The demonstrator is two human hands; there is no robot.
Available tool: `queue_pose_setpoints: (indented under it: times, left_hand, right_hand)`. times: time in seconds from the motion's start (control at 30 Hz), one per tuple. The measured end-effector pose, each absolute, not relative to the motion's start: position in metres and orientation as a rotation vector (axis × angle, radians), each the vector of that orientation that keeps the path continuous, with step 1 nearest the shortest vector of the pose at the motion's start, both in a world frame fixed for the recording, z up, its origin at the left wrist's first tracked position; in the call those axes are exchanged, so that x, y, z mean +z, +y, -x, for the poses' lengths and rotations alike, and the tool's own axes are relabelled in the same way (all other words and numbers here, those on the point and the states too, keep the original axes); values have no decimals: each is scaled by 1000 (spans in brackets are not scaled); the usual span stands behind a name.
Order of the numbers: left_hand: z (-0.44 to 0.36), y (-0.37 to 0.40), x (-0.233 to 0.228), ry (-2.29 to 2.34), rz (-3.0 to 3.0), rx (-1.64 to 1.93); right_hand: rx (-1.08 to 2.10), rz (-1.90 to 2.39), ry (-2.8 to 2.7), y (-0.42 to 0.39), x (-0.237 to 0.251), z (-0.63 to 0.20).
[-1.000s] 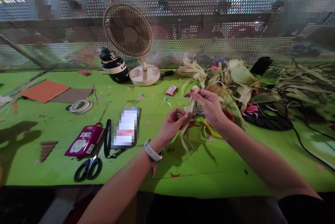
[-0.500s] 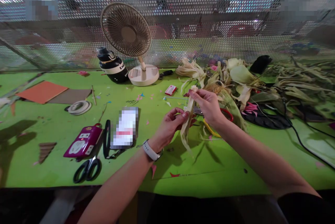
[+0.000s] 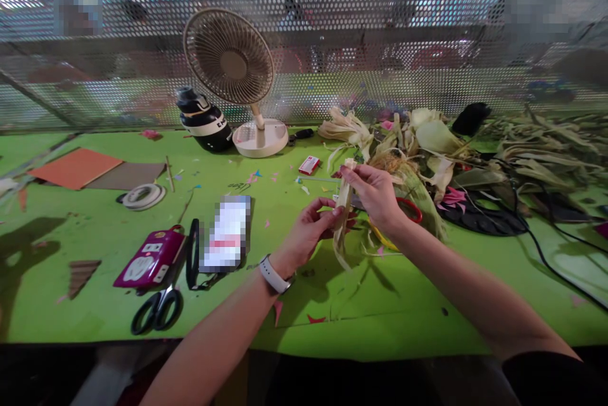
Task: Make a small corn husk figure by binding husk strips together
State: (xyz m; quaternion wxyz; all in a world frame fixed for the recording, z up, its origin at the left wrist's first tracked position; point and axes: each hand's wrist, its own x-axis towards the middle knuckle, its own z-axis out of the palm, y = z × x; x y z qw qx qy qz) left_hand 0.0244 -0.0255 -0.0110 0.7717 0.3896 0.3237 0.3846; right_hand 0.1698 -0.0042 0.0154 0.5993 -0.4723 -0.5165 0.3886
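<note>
Both hands are up over the middle of the green table, working one strip of dried corn husk. The right hand pinches the top end of the husk between thumb and fingers, and the left hand, the one with a white watch on the wrist, is closed round the strip lower down, so the frayed tail hangs loose just above the tabletop.

Room-wise: the near edge of the table runs right in front of the person, and the stretch of green between that edge and the hands is mostly bare, just a few paper scraps. The far edge butts against a perforated metal screen. The right side is crowded with a big heap of corn husks and black cables, touching and overlapping, so not much room there.

Counting what I can: one desk fan, one black and white bottle lying just beside its base, one roll of tape, one pair of black scissors near the front edge, one magenta case just above them, one small red and white box, and two flat sheets, orange and brown, overlapping at far left.
</note>
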Motion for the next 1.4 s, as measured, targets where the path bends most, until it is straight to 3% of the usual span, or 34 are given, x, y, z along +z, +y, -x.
queue_pose_setpoints:
  times: [0.5, 0.9, 1.4]
  left_hand:
    - [-25, -24, -16, 770, -769, 795]
    - [-26, -23, -13, 853, -1050, 1124]
    - [-24, -24, -18, 717, -871, 1043]
  right_hand:
    - [838, 1106, -1229, -2, 14, -172]
    - [643, 1160, -1308, 3, 12, -178]
    - [810, 1066, -1227, 2, 4, -172]
